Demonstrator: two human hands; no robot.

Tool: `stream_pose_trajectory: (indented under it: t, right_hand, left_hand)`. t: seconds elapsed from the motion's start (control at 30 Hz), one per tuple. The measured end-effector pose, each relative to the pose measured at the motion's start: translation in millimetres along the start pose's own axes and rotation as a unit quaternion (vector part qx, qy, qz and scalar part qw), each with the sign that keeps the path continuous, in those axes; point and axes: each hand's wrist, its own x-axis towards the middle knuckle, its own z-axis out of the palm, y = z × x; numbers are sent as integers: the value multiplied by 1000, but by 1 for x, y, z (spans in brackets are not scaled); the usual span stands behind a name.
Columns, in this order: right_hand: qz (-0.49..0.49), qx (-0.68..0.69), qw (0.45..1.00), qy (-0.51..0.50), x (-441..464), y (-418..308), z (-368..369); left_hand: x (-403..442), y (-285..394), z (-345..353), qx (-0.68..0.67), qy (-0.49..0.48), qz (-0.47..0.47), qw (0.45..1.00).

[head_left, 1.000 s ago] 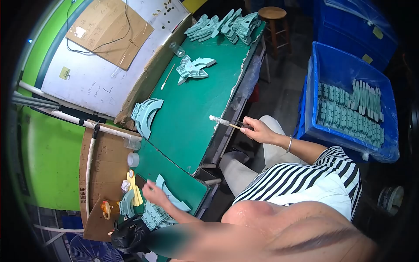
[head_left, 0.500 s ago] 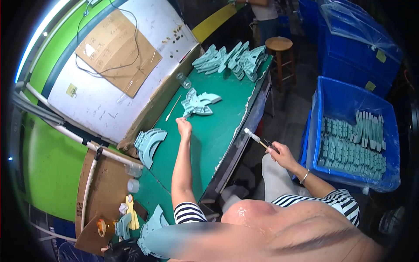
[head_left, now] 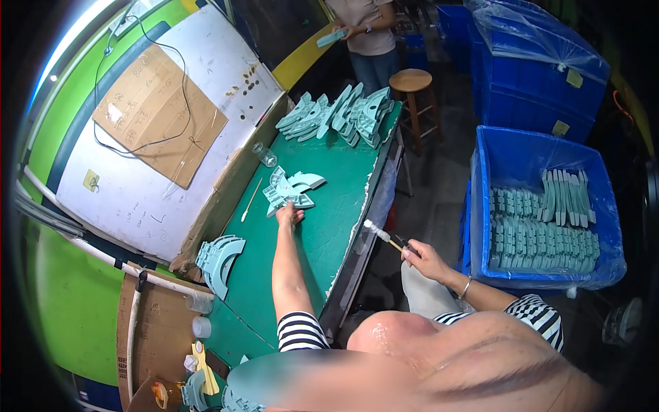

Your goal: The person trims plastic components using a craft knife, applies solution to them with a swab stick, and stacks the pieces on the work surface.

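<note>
My left hand [head_left: 290, 215] is at the lower edge of a light-green curved part [head_left: 283, 191] on the green table, its fingers closed on that edge. A second piece [head_left: 302, 182] lies against this part. My right hand [head_left: 428, 261], off the table's front edge, is closed around a thin stick [head_left: 392, 243] with a white wrapped tip [head_left: 375, 230]; a dark slim item shows beside the stick. To the left of my left hand lies a white-tipped swab [head_left: 251, 200]. Another curved part [head_left: 219, 264] rests near the table's left edge.
Light-green parts are piled at the table's far end [head_left: 336, 114]. A clear jar [head_left: 265, 154] stands by the back board. On the right is a blue bin [head_left: 549, 154] with rows of parts. Beyond a wooden stool [head_left: 410, 81], another person [head_left: 364, 31] holds a light-green piece.
My left hand has gone from the near parts up to the curved part farther along the table and closed on it. My right hand still holds the stick. The other person has come into fuller view.
</note>
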Motion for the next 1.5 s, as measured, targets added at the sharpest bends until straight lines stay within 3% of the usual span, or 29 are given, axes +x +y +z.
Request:
stream_pose_trajectory:
  t: [0.2, 0.37, 0.5, 0.6, 0.73, 0.87, 1.0, 1.17, 1.23, 1.37, 1.5]
  right_hand:
    - [-41, -7, 999, -4, -9, 1, 12]
    - [3, 20, 999, -44, -9, -12, 14]
    - [-39, 109, 989, -92, -1, -22, 40]
    - [-89, 129, 977, -144, -3, -33, 65]
    - [-45, 185, 950, -249, -18, -39, 89]
    - [-49, 120, 959, -253, -33, -41, 100]
    - [-149, -3, 973, -175, -41, -42, 104]
    - [-119, 27, 966, -227, -45, -38, 108]
    - [-62, 120, 957, -257, -48, -42, 113]
    - [-9, 146, 947, -287, -47, -40, 110]
    - [31, 177, 951, -253, -48, -39, 110]
  left_hand:
    - [-8, -4, 0, -89, 32, 55, 994]
    - [-134, -1, -33, -58, -104, 114, 986]
    - [-267, -30, -59, -78, -212, 78, 971]
    - [-349, -51, -67, -63, -221, 11, 973]
    - [-406, -77, -81, -23, -248, -31, 968]
    - [-435, -106, -83, -86, -247, -39, 964]
    - [-453, -119, -81, -117, -212, -18, 970]
    - [-471, -128, -66, -182, -186, 1, 966]
    - [-472, -138, -65, -167, -207, 3, 964]
    - [-475, -141, -66, -128, -187, 17, 974]
    - [-477, -137, -66, -166, -131, 72, 975]
